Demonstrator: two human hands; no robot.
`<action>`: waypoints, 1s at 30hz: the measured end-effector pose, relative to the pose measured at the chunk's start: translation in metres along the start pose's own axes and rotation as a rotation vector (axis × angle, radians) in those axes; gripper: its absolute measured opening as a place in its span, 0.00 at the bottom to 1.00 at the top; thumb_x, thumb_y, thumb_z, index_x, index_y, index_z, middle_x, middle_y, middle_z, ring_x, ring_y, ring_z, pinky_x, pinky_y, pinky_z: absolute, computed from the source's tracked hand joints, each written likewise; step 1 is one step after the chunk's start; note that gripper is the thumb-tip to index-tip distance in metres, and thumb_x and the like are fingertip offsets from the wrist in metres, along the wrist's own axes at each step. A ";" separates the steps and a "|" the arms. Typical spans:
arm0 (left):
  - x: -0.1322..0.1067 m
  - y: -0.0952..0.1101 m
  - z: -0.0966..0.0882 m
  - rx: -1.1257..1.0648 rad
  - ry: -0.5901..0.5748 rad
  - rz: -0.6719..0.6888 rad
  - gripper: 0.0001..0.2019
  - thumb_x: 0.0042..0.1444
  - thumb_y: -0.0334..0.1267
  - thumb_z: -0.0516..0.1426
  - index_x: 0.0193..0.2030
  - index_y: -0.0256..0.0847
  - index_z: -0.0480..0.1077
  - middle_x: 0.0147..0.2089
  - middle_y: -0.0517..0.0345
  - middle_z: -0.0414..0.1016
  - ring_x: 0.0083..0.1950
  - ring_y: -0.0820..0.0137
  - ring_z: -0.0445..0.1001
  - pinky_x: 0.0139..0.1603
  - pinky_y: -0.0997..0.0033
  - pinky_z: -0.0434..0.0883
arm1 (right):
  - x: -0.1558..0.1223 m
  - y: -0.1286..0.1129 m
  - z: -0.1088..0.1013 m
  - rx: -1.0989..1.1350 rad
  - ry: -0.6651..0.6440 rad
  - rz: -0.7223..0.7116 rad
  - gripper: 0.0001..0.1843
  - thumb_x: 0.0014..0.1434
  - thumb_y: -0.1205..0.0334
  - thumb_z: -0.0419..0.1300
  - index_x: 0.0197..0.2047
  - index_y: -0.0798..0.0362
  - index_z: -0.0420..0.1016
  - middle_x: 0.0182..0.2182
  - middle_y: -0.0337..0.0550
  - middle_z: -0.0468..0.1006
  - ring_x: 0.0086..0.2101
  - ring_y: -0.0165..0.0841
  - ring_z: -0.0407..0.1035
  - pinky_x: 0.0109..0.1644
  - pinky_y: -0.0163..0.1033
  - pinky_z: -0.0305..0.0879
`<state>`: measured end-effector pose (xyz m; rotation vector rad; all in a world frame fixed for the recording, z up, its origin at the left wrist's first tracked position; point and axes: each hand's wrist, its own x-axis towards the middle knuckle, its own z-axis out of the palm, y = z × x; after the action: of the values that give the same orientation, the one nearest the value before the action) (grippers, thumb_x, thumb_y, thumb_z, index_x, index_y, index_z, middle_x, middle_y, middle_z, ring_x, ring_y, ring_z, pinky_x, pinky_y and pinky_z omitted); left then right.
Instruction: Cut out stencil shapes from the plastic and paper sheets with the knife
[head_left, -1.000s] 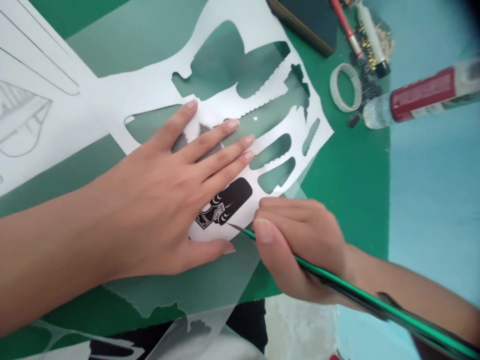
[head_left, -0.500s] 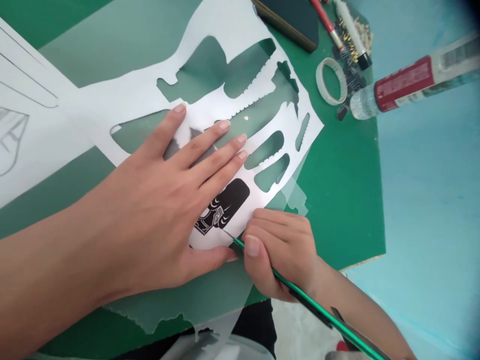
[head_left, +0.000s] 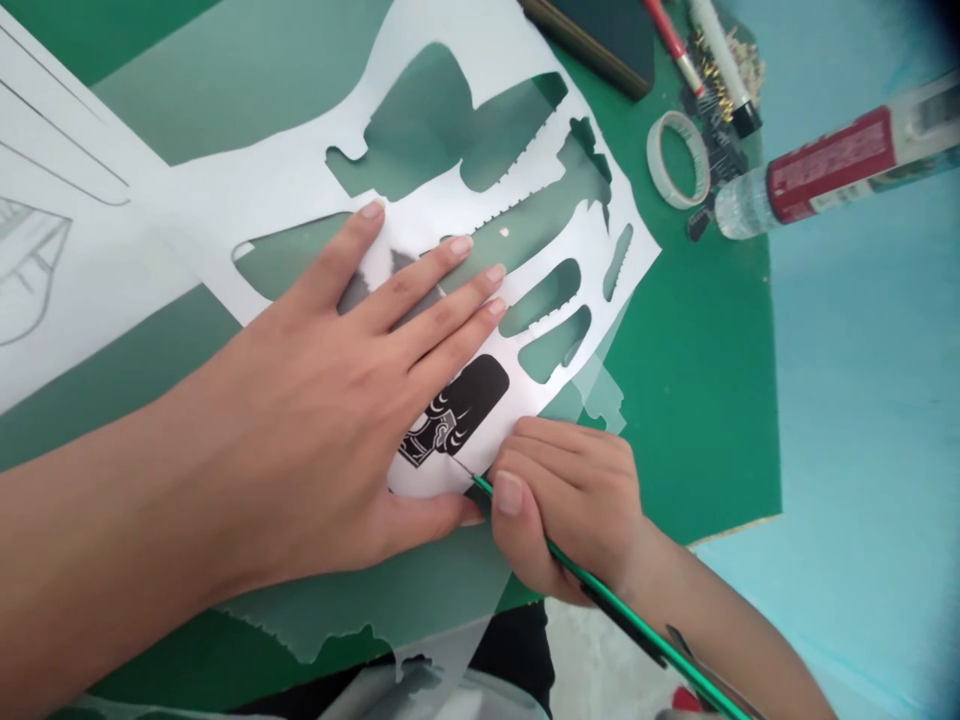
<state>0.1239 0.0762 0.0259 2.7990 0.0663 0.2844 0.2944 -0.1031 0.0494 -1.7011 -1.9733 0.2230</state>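
Note:
My left hand (head_left: 330,380) lies flat with spread fingers, pressing down a white paper sheet (head_left: 416,225) full of cut-out openings. Between its fingers and thumb shows a black printed pattern (head_left: 476,395) with fine white lines, partly covered by the hand. My right hand (head_left: 570,495) is closed around a long, slim green tool (head_left: 615,600) with a thin pointed tip; its exact kind is unclear. That tip meets the paper at the lower edge of the black pattern. Under the paper is a translucent sheet (head_left: 360,600) with ragged edges.
On the green board (head_left: 697,400) lie a roll of tape (head_left: 658,160) and a dark block (head_left: 600,40). A bottle with a red label (head_left: 832,165) lies at the right. Red (head_left: 667,35) and white (head_left: 724,60) pens rest behind. A sheet with pencil drawings (head_left: 45,240) is at left.
The whole view has shifted slightly, so most things appear a little further right. Both hands keep their places on the paper, and the tool's tip stays by the black pattern.

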 end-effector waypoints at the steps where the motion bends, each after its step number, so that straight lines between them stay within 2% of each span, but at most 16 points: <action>1: 0.000 0.000 0.000 -0.003 0.000 -0.002 0.51 0.80 0.71 0.47 0.91 0.29 0.51 0.93 0.39 0.48 0.95 0.38 0.47 0.95 0.23 0.39 | 0.000 0.000 0.000 0.000 0.002 0.001 0.22 0.73 0.74 0.54 0.29 0.46 0.58 0.21 0.32 0.63 0.24 0.31 0.53 0.29 0.43 0.53; 11: 0.001 0.000 0.000 -0.012 0.004 -0.003 0.52 0.79 0.73 0.46 0.91 0.31 0.52 0.93 0.41 0.49 0.95 0.39 0.47 0.95 0.22 0.39 | 0.000 -0.001 -0.001 -0.012 -0.008 -0.005 0.21 0.72 0.75 0.54 0.29 0.46 0.58 0.21 0.32 0.63 0.24 0.31 0.53 0.30 0.43 0.52; 17: 0.001 0.000 0.000 0.014 0.007 0.009 0.54 0.79 0.74 0.45 0.89 0.24 0.54 0.92 0.38 0.50 0.94 0.36 0.49 0.94 0.21 0.41 | 0.000 -0.001 -0.001 -0.044 -0.027 -0.023 0.22 0.71 0.76 0.54 0.28 0.46 0.60 0.22 0.32 0.63 0.25 0.32 0.53 0.30 0.44 0.53; 21: 0.000 -0.001 0.001 0.025 0.000 0.003 0.54 0.79 0.75 0.43 0.90 0.27 0.53 0.93 0.40 0.48 0.95 0.38 0.46 0.95 0.26 0.38 | -0.001 -0.001 -0.001 -0.073 -0.016 -0.039 0.23 0.73 0.76 0.53 0.27 0.46 0.61 0.21 0.33 0.63 0.26 0.32 0.52 0.30 0.44 0.52; 30: -0.001 0.000 0.001 0.051 -0.002 0.010 0.55 0.79 0.75 0.42 0.90 0.24 0.52 0.93 0.39 0.48 0.95 0.37 0.47 0.95 0.22 0.41 | -0.002 0.000 -0.001 -0.106 -0.017 -0.055 0.25 0.77 0.74 0.53 0.27 0.47 0.61 0.21 0.33 0.61 0.26 0.32 0.51 0.31 0.43 0.50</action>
<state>0.1229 0.0757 0.0245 2.8507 0.0602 0.2857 0.2953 -0.1052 0.0495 -1.7123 -2.0746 0.1145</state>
